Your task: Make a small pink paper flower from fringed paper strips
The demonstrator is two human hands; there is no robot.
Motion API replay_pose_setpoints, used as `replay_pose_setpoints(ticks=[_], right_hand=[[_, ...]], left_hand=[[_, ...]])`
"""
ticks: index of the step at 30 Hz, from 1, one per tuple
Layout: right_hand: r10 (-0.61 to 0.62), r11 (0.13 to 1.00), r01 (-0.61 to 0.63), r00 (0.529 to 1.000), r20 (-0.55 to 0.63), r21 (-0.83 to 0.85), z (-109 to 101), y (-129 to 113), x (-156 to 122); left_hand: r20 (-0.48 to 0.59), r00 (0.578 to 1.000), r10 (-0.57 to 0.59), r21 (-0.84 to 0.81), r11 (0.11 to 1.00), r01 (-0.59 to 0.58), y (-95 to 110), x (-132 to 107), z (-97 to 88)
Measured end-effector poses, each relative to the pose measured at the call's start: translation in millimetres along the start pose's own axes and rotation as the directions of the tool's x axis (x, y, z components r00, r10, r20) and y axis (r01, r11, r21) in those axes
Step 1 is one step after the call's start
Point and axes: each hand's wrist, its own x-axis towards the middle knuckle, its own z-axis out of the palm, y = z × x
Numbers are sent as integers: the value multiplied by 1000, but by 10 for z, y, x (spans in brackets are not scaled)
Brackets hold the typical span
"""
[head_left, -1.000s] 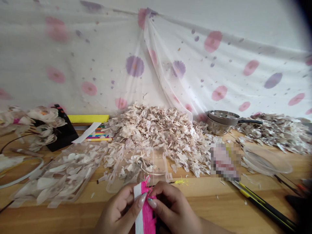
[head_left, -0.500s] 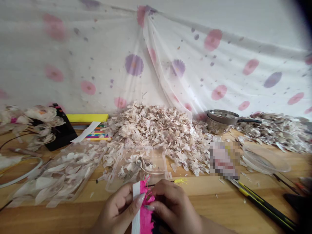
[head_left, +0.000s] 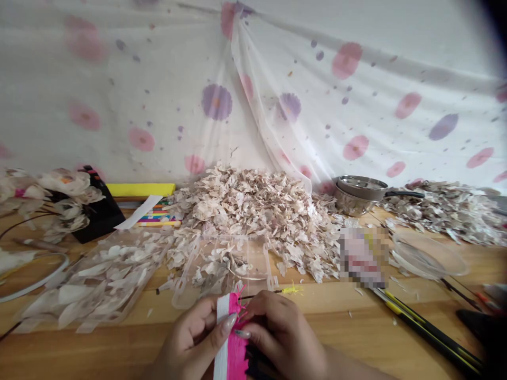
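At the bottom centre, my left hand (head_left: 190, 340) and my right hand (head_left: 283, 335) both pinch a strip of pink and white crepe paper (head_left: 229, 343) with a frayed pink top edge. My left thumb presses on the white side and my right fingers curl over the pink side. Something dark (head_left: 253, 359) sits under my right hand; I cannot make out what it is. Just beyond the strip stands a clear plastic box (head_left: 225, 266) holding pale dried petals.
A large heap of pale dried petals (head_left: 257, 211) lies mid-table and another heap (head_left: 443, 211) at right. A clear tray of petals (head_left: 99, 277), paper flowers (head_left: 59, 195), coloured sticks (head_left: 158, 219), a steel pan (head_left: 362, 192), a clear bowl (head_left: 430, 256) and black-yellow tools (head_left: 428, 330) surround it.
My right fingers have curled down over the pink strip's edge and the strip sits slightly lower. The view has shifted a little downward.
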Motion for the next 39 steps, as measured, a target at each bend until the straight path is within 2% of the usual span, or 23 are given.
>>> replay_pose_setpoints(ticks=[2,5,8,16,27,34,39], right_hand=[[2,1000,-2,1000,1,6,5,0,-5],[-5,1000,5,1000,16,5,12,6,-12],[12,1000,-12,1000,12,-1,13,25,-17],[67,998,-68,997,33,17,7,48,-37],[57,998,-58,997,54,19,-3,8,-41],[254,967,-254,967,7,21,27,5,-48],[308,951,-308,950,47,-5,-31,-6,15]], left_hand=[[67,998,16,31,999,-18,-22,27,-41],[91,995,38,66,997,-44,-38,55,-75],[75,995,69,65,995,-74,-26,47,-60],[-29,997,65,91,994,-62,0,4,5],[14,998,56,113,992,-57,28,7,3],[65,996,52,145,987,-62,6,24,39],[115,993,29,165,985,-48,15,47,66]])
